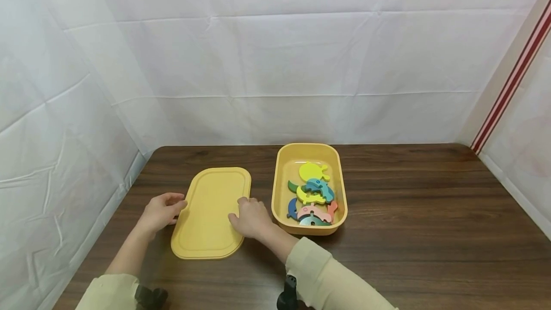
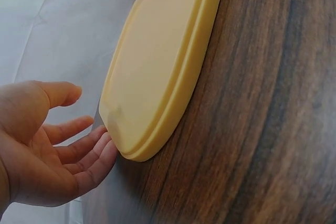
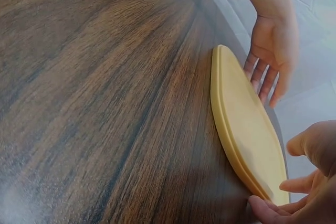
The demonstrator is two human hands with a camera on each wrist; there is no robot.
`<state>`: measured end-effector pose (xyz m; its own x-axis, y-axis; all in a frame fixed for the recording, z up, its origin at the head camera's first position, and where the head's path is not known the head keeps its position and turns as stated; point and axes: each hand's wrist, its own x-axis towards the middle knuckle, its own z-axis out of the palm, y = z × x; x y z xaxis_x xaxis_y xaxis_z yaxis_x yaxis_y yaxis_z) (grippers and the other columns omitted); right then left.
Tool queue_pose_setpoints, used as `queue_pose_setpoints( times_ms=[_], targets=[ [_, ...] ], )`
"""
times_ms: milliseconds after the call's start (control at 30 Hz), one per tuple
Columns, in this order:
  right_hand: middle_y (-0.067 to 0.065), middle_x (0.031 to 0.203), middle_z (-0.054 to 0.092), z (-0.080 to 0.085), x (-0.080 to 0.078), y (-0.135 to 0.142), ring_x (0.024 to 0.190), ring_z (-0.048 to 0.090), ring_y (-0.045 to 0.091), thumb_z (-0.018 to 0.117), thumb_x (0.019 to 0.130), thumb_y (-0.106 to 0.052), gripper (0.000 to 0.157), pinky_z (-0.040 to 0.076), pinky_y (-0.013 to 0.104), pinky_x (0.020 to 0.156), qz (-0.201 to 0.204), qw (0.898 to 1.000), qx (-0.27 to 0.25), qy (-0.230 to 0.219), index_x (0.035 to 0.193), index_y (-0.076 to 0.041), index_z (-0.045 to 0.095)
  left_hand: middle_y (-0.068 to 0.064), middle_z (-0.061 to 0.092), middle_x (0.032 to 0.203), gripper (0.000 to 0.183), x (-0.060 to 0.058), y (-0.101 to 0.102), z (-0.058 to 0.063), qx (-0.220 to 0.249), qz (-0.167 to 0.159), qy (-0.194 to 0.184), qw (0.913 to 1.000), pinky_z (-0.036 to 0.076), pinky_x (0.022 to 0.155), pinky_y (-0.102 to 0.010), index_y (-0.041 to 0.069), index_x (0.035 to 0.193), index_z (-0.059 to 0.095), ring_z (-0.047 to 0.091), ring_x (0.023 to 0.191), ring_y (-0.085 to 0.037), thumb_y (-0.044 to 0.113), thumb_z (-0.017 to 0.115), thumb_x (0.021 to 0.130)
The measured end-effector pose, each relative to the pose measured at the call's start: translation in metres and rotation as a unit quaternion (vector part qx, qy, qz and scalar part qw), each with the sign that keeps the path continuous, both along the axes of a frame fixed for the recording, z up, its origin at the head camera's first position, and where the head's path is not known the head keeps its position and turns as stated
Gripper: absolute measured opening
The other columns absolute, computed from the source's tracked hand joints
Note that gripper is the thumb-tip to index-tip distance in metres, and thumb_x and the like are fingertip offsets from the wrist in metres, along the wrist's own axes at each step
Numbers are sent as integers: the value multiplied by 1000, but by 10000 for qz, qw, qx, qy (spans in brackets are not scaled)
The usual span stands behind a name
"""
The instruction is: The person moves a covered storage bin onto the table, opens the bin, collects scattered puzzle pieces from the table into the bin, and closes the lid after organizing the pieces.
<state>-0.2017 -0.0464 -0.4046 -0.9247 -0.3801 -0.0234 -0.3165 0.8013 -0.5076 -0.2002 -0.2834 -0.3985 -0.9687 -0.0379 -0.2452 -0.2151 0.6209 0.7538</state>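
A yellow lid (image 1: 211,212) with rounded corners lies flat on the wooden table, left of a yellow plastic box. My left hand (image 1: 160,212) is at the lid's left edge, thumb and fingers spread apart; in the left wrist view the fingertips (image 2: 107,140) come up to its rim. On the opposite side, my right hand (image 1: 251,216) has its thumb over the lid's top. Seen from the right wrist, its lower fingers (image 3: 262,208) are at the rim and the thumb is lifted away. Neither hand is closed around the lid.
The yellow box (image 1: 279,181) stands uncovered at the right, close to my right hand. Inside it lie several colourful animal-shaped pieces, among them a yellow one (image 1: 311,171) and a pink one (image 1: 314,211). White cloth (image 1: 275,61) hangs behind the table (image 1: 409,219).
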Motion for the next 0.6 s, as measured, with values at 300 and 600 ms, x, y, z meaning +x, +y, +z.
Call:
queue_pose_setpoints(
  times_ms=[300, 600],
  targets=[
    [19, 115, 59, 0, -2, -1, 107, 55, 37, 54, 90, -28, 44, 47, 42, 90, -245, 9975, -530, -402, 123, 1, 54, -27, 40, 134, 52, 0, 1, -2, 19, 252, -130, 9996, 55, 78, -35, -5, 133, 40, 52, 110, -37, 29, 48, 94],
    [19, 117, 58, 2, -2, -1, 107, 55, 37, 56, 89, -25, 45, 47, 44, 88, -476, 9926, -910, -653, 126, 0, 51, -29, 40, 133, 54, 1, 1, 1, -17, 348, -191, 9992, 54, 80, -38, -7, 134, 38, 47, 116, -42, 27, 48, 94]
  ],
)
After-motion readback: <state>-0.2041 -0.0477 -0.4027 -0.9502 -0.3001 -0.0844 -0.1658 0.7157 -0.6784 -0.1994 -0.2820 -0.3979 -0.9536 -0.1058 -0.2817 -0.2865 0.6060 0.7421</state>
